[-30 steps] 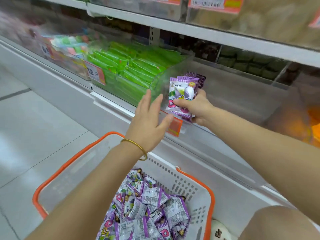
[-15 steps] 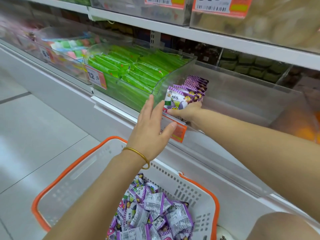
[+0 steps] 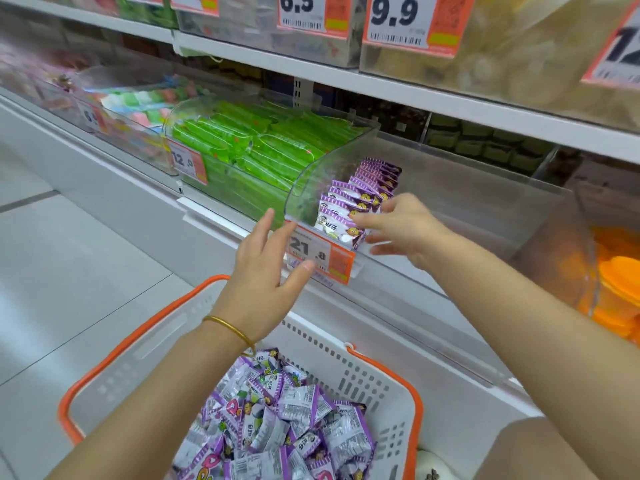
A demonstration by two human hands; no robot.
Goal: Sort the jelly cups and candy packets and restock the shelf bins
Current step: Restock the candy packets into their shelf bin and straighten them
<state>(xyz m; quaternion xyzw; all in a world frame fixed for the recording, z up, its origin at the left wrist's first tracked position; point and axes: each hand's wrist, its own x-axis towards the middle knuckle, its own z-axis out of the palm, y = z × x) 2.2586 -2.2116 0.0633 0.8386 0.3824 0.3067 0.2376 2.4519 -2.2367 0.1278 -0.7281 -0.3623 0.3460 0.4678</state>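
We find the right hand (image 3: 403, 230) reaching into the clear bin (image 3: 485, 209) on the lower shelf. Its fingers are apart and straight, and the fingertips touch the front of the row of purple candy packets (image 3: 349, 202). It clamps nothing. We judge that the flat fingers press the row square against the bin's left wall, so that the packets stand on edge, one behind another, faces forward. The row occupies only the left part of the bin; the part to the right shows bare.

The left hand (image 3: 266, 271) hovers just in front of the bin's price tag (image 3: 320, 254), fingers spread, holding nothing. We judge it is placed to catch a packet that tips over the low front lip. We cannot tell whether it touches the tag.

The basket (image 3: 138, 337) sits directly below the bin, between both forearms, and holds a heap of loose packets (image 3: 284, 420) of the same purple kind. This placement shortens each transfer. The neighbouring bin of green packets (image 3: 249, 150) looks full, so we treat the purple bin as the step in hand, with most restocking yet to do.
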